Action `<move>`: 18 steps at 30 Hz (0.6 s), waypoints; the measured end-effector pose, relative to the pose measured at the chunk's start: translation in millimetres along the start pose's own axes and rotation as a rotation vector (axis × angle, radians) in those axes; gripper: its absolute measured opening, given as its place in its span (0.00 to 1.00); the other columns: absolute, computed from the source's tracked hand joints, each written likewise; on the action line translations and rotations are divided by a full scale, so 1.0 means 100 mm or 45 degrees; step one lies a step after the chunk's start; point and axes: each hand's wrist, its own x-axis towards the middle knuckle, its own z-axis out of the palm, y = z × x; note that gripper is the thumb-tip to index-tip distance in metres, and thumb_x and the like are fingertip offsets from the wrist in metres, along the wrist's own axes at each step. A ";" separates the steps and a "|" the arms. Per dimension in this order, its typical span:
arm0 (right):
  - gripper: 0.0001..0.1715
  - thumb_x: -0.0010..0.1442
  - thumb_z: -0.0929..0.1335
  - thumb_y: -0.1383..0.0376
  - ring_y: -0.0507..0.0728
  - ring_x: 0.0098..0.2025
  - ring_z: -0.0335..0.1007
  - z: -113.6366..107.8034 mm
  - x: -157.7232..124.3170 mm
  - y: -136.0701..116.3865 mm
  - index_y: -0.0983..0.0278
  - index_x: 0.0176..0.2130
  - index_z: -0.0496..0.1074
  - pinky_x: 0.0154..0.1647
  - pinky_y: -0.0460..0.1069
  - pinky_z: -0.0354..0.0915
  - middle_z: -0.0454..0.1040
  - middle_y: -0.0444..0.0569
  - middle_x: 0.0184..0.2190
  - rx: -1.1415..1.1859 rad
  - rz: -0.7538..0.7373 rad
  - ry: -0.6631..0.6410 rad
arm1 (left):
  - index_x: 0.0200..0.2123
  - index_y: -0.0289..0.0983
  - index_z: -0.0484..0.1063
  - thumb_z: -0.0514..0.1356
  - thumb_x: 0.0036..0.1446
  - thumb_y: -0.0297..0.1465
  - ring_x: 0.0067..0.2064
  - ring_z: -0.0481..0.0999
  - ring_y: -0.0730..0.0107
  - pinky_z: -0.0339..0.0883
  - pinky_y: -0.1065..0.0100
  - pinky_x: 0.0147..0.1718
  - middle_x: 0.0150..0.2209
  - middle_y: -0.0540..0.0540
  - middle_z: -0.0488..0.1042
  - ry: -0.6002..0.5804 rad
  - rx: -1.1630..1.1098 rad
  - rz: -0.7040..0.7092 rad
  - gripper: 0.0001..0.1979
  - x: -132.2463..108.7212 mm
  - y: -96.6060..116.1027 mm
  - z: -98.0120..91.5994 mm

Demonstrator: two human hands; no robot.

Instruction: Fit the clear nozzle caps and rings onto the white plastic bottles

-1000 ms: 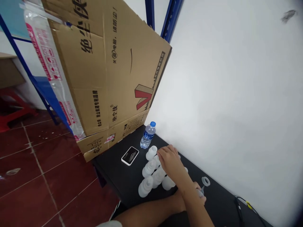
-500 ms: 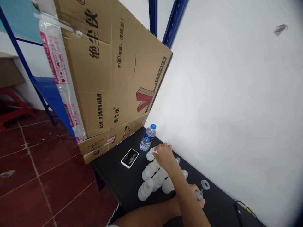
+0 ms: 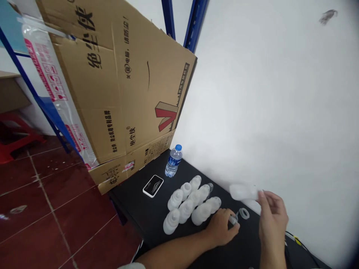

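My right hand (image 3: pixel 273 213) pinches one end of a translucent white plastic bottle (image 3: pixel 243 192), holding it sideways above the table near the wall. The bottle is slightly blurred. Lower and to its left, my left hand (image 3: pixel 223 226) rests at the table with its fingers curled round a small clear plastic piece (image 3: pixel 233 219), partly hidden by the fingers. A pale plastic ring (image 3: pixel 244 213) lies just beyond those fingertips. Left of my left hand, several white plastic bottles with narrow tops (image 3: pixel 186 211) stand grouped in rows.
A water bottle with a blue cap (image 3: pixel 173 161) and a black-and-white phone-like device (image 3: pixel 153 186) are on the black table (image 3: pixel 134 213). A large cardboard box (image 3: pixel 123 93) rises behind them. The white wall (image 3: pixel 266 93) borders the far side; a black cable (image 3: pixel 304 248) lies at right.
My right hand has moved from the grouped bottles to the right, carrying a white bottle. My left hand stays near the ring with the clear piece. The view has shifted slightly.
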 end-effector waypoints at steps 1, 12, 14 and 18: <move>0.33 0.55 0.79 0.43 0.60 0.42 0.77 -0.08 0.00 0.12 0.61 0.49 0.75 0.53 0.58 0.73 0.78 0.47 0.39 0.051 0.011 0.140 | 0.52 0.40 0.76 0.64 0.64 0.36 0.52 0.78 0.52 0.71 0.53 0.56 0.49 0.41 0.80 0.007 0.004 0.003 0.14 0.00 0.00 -0.01; 0.41 0.60 0.76 0.42 0.63 0.46 0.79 -0.23 -0.46 1.04 0.63 0.62 0.69 0.53 0.59 0.73 0.79 0.60 0.54 -0.202 0.094 0.131 | 0.64 0.40 0.64 0.54 0.76 0.40 0.63 0.73 0.53 0.65 0.49 0.67 0.61 0.36 0.73 0.196 -0.165 -0.013 0.19 0.03 -0.14 -0.01; 0.37 0.63 0.74 0.43 0.65 0.49 0.79 -0.20 -0.53 1.08 0.63 0.61 0.70 0.55 0.60 0.72 0.80 0.61 0.56 -0.256 0.081 0.071 | 0.64 0.40 0.64 0.54 0.76 0.43 0.64 0.73 0.52 0.63 0.48 0.68 0.61 0.35 0.72 0.232 -0.179 -0.014 0.20 0.03 -0.16 -0.02; 0.36 0.67 0.72 0.47 0.66 0.57 0.79 -0.18 -0.63 1.05 0.63 0.64 0.67 0.58 0.60 0.72 0.80 0.62 0.57 -0.241 0.044 -0.047 | 0.63 0.40 0.65 0.57 0.74 0.49 0.63 0.73 0.52 0.64 0.47 0.67 0.60 0.35 0.73 0.325 -0.221 -0.029 0.24 0.06 -0.16 -0.05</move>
